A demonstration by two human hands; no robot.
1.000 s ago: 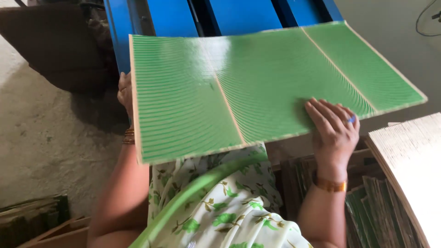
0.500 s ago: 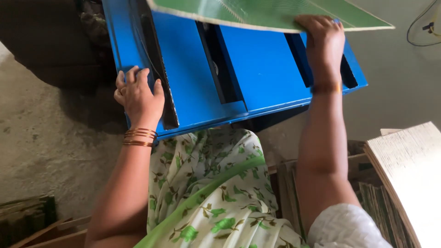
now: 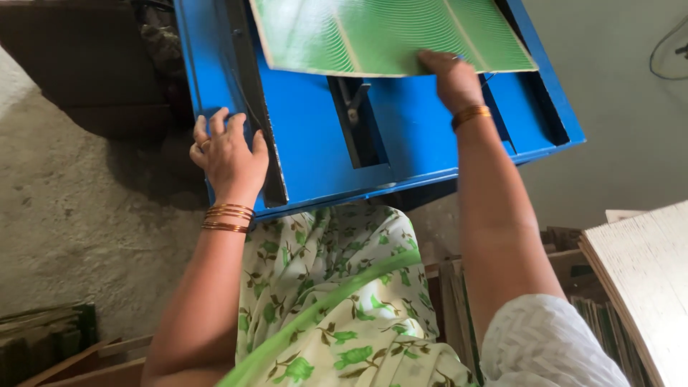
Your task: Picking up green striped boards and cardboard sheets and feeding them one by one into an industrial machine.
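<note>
Green ribbed sheet (image 3: 387, 32): flat, pale-edged, marked with fine curved lines and two lighter stripes. It lies across the far part of the blue machine top (image 3: 315, 143), at twelve o'clock from the person. A second ago it was held up near the body with both hands on it; half a second ago it was carried high over the machine; now it is lowered onto the top, so the sheet has gone from carried to placed.

Right hand (image 3: 451, 79): fingers flat on the sheet's near edge, pressing rather than gripping, at one o'clock. Gold bangle on the wrist.

Left hand (image 3: 228, 154): off the sheet since half a second ago, fingers spread and resting on the machine's near left edge, at ten o'clock, beside a dark slot (image 3: 254, 107).

Surroundings: central slot (image 3: 355, 122) below the sheet; stack of pale boards (image 3: 645, 279) at four o'clock; concrete floor (image 3: 79, 201) at nine o'clock.
</note>
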